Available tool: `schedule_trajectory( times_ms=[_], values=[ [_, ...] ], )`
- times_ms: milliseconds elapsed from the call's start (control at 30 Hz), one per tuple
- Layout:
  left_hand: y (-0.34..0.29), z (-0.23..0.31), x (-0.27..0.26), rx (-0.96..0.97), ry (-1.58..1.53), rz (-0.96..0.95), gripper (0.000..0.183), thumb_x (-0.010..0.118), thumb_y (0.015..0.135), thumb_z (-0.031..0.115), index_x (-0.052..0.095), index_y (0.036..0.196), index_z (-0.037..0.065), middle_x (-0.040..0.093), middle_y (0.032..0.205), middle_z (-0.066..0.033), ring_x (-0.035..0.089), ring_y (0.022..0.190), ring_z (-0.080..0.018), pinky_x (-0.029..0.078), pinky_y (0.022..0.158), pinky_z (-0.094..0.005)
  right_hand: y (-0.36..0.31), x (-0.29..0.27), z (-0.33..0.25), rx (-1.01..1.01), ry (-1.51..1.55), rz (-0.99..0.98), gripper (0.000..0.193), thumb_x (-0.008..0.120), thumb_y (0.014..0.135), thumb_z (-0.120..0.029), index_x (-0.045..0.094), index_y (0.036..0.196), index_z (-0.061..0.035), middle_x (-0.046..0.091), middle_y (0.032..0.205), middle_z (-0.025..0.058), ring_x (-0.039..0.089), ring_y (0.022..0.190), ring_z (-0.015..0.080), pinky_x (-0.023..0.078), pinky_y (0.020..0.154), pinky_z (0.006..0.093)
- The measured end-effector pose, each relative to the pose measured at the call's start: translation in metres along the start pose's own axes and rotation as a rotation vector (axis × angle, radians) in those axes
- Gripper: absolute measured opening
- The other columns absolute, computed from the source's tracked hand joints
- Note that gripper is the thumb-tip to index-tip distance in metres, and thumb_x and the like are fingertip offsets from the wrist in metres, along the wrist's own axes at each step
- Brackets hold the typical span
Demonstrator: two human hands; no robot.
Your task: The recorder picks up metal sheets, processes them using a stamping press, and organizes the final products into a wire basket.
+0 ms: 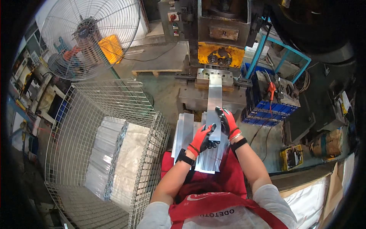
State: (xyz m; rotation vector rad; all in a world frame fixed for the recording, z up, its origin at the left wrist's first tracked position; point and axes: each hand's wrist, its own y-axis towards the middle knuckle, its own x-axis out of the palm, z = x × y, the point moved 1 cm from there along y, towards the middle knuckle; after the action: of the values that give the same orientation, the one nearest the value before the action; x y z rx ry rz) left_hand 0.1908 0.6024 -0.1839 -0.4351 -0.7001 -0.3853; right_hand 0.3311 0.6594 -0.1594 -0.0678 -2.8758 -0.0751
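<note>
A long flat metal strip (pixel 215 100) reaches away from me, its far end lying on the die (pixel 225 78) of a press. My left hand (pixel 204 139), in a red glove with black palm and fingertips, grips the strip's left side near its close end. Slightly farther along, my right hand (pixel 228 125), gloved alike, is closed on the right edge. Beneath my hands, a stack of metal strips (pixel 207 162) rests over my red apron. Another pile of strips (pixel 185 128) sits just left of it, partly hidden by my left hand.
A wire mesh cage (pixel 131 168) at left holds bundled strips (pixel 103 152). Behind it stands a large round fan (pixel 87 32). The press (pixel 223 30) rises straight ahead, with a control box (pixel 174 19) on its left. Blue crates (pixel 263 105) and a yellow basket (pixel 292 157) are at right.
</note>
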Motion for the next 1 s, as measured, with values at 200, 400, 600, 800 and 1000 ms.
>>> schedule_trajectory(
  times_ms=[200,400,600,800,1000],
  values=[
    [-0.028,0.027,0.028,-0.085,-0.189,-0.121,0.031,0.050,0.084,0.025,0.046,0.111,0.011,0.054,0.097,-0.0027,0.060,0.066,-0.0227,0.047,0.042,-0.0307,-0.030,-0.016,-0.071,-0.560,-0.916,0.183,0.061,0.066,0.067,-0.022,0.040,0.120,-0.0061,0.047,0.114,0.0132,0.043,0.107,0.0294,0.031,0.092,0.0385],
    [-0.071,0.017,0.017,-0.154,0.413,-0.050,0.032,0.051,0.081,0.020,0.048,0.109,0.004,0.054,0.089,-0.0027,0.057,0.063,-0.0128,0.044,0.044,-0.0269,-0.068,0.009,-0.145,-0.810,-1.395,-0.186,0.064,0.064,0.066,-0.030,0.040,0.121,-0.0097,0.043,0.120,0.0099,0.034,0.115,0.0314,0.020,0.096,0.0512],
    [-0.120,0.065,0.012,0.447,1.824,-0.059,0.033,0.056,0.073,0.024,0.054,0.104,0.014,0.060,0.080,-0.0064,0.057,0.070,-0.0268,0.045,0.059,-0.0325,-0.087,0.010,-0.116,-0.779,-1.783,-0.802,0.046,0.059,0.066,-0.032,0.050,0.106,-0.0125,0.047,0.080,0.0069,0.048,0.081,0.0238,0.031,0.088,0.0461],
    [-0.116,0.109,0.020,0.683,1.684,0.373,0.057,0.061,0.073,0.024,0.037,0.124,0.011,0.052,0.109,-0.0132,0.056,0.089,-0.0196,0.046,0.070,-0.0308,-0.077,0.000,-0.084,-0.692,-1.420,-0.792,0.023,0.061,0.066,-0.022,0.053,0.084,-0.0105,0.051,0.064,0.0055,0.054,0.060,0.0225,0.041,0.059,0.0372],
    [-0.081,0.036,-0.034,0.126,0.154,0.132,0.048,0.050,0.084,0.026,0.032,0.125,0.009,0.051,0.108,-0.0151,0.059,0.085,-0.0248,0.049,0.068,-0.0333,-0.027,-0.007,-0.060,0.020,-0.474,-0.144,0.016,0.062,0.072,-0.019,0.051,0.075,-0.0061,0.048,0.055,-0.0006,0.045,0.045,0.0100,0.034,0.042,0.0248]
  ],
)
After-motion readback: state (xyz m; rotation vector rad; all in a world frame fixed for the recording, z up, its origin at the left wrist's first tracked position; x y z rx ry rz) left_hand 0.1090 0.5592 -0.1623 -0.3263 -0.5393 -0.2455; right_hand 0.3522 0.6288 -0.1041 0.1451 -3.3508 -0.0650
